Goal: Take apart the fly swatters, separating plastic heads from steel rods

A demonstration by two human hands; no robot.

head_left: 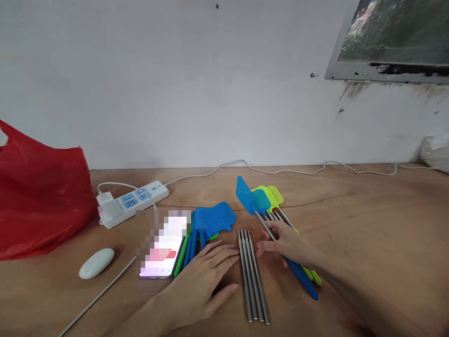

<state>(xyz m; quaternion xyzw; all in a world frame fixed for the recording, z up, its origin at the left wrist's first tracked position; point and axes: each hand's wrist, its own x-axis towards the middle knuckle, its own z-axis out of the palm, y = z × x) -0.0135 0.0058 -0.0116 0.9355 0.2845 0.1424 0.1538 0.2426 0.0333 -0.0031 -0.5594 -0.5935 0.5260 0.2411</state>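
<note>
My right hand (286,241) has its fingers loosely around the metal shaft of a blue fly swatter (244,194), whose blue handle slants down toward me. Beneath and beside it lie other swatters, among them yellow-green ones (275,195). My left hand (210,271) is open, fingers stretched to the right, just left of several metal rods (253,281) lying side by side. Behind that hand, more blue swatters (214,218) and a green handle (181,255) are partly covered.
A lit phone (164,248) lies left of the blue swatters. Farther left are a white power strip (135,203) with a plugged-in charger, a white mouse-like object (97,263) and a red plastic bag (42,201). A cable (242,161) runs along the wall.
</note>
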